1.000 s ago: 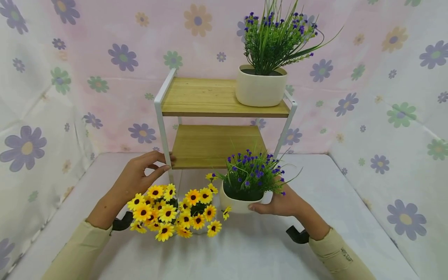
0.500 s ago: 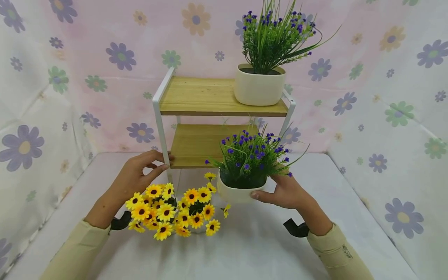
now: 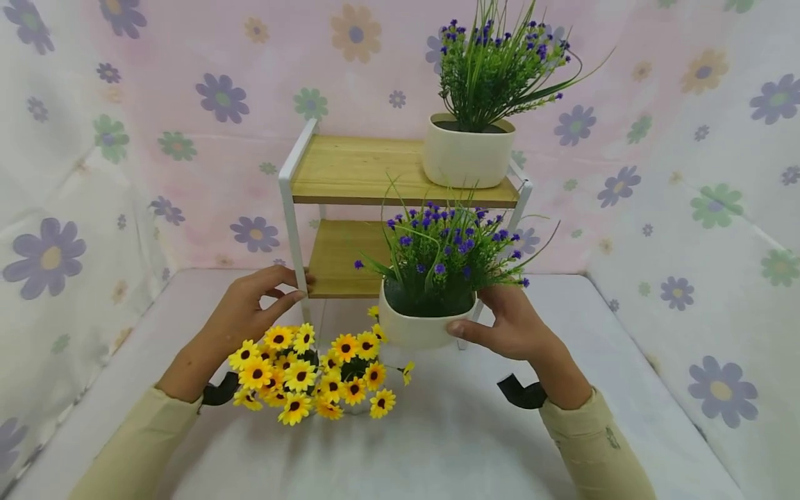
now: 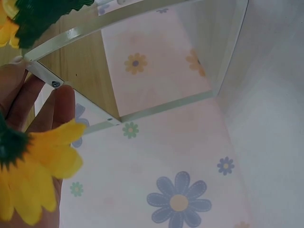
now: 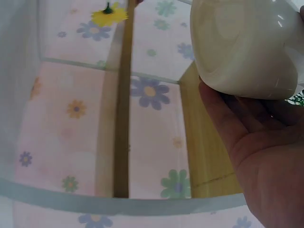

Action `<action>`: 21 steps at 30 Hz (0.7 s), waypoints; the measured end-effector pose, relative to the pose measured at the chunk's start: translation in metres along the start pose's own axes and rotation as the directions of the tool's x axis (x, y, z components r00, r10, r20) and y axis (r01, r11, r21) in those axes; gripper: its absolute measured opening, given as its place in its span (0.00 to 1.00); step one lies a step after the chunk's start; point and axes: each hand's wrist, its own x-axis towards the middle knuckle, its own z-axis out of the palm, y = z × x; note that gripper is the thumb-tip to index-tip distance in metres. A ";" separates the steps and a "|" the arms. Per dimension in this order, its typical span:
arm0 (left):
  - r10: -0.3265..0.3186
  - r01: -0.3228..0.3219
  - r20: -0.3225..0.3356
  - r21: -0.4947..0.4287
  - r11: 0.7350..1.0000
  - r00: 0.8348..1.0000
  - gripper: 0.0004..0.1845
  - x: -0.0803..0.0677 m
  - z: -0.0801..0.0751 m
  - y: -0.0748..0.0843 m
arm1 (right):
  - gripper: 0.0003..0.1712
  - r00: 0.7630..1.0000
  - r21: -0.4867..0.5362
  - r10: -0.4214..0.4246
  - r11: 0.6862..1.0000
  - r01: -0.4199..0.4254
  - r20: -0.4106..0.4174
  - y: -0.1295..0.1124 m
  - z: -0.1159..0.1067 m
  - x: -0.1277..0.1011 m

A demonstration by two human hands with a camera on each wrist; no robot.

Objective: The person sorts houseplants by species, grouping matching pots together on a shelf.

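Observation:
My right hand (image 3: 507,325) grips a cream pot of purple flowers (image 3: 425,316) by its right side and holds it in the air in front of the lower wooden shelf (image 3: 340,260). The right wrist view shows the pot's smooth underside (image 5: 247,45) against my palm (image 5: 266,156). My left hand (image 3: 253,309) holds the front left white post (image 3: 292,229) of the two-tier rack, fingers curled round it; the post (image 4: 47,78) also shows beside my fingers in the left wrist view. A bunch of yellow sunflowers (image 3: 312,371) stands on the table below my left hand.
A second cream pot of purple flowers (image 3: 469,149) stands on the right of the top shelf (image 3: 356,170). The rack sits at the back of a white table (image 3: 437,444), enclosed by flower-print cloth walls (image 3: 687,173).
My right hand has lifted the purple-flower pot off the table, up and slightly left toward the lower shelf. The left hand has stayed on the rack post.

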 end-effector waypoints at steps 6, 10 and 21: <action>0.017 -0.017 0.002 0.007 1.000 1.000 0.14 0.002 0.002 0.000 | 0.48 0.989 0.116 -0.141 0.983 0.144 -0.037 -0.009 -0.003 0.022; 0.022 -0.022 -0.005 0.001 1.000 1.000 0.14 0.002 0.002 0.000 | 0.48 0.979 0.122 -0.195 0.972 0.201 -0.057 -0.021 -0.004 0.040; 0.010 -0.010 -0.003 -0.005 1.000 1.000 0.15 0.002 0.001 -0.001 | 0.55 0.964 0.129 -0.241 0.958 0.255 -0.114 -0.060 -0.014 0.087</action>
